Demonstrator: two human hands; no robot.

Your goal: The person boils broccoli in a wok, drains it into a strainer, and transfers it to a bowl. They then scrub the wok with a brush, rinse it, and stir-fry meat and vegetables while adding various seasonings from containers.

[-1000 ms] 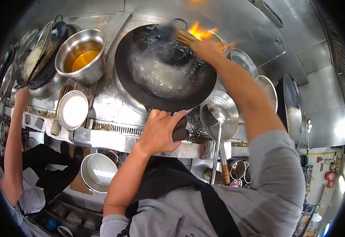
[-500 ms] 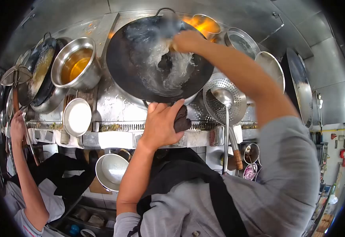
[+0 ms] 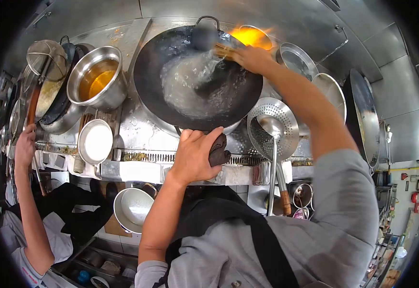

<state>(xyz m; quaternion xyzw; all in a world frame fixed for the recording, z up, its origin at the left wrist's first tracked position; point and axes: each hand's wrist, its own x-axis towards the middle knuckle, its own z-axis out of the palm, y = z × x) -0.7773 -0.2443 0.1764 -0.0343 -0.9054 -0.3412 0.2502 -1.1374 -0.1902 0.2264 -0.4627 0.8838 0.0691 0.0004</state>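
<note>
A large black wok with swirling, foamy water in it sits on the stove. My left hand is closed on the wok's near edge, where the handle is mostly hidden, with a folded dark cloth under the thumb. At the wok's upper right, my right hand grips a bamboo wok brush; its lower end is blurred. The wok's far loop handle is bare.
Flames rise behind the wok. A perforated strainer with a ladle lies to the right. At left are a pot of yellow liquid, a white-filled bowl and a co-worker's hand on a mesh skimmer.
My right hand has moved a little right and down with the brush, and the water has swirled left. My left hand keeps its hold. The co-worker's skimmer has moved right and up.
</note>
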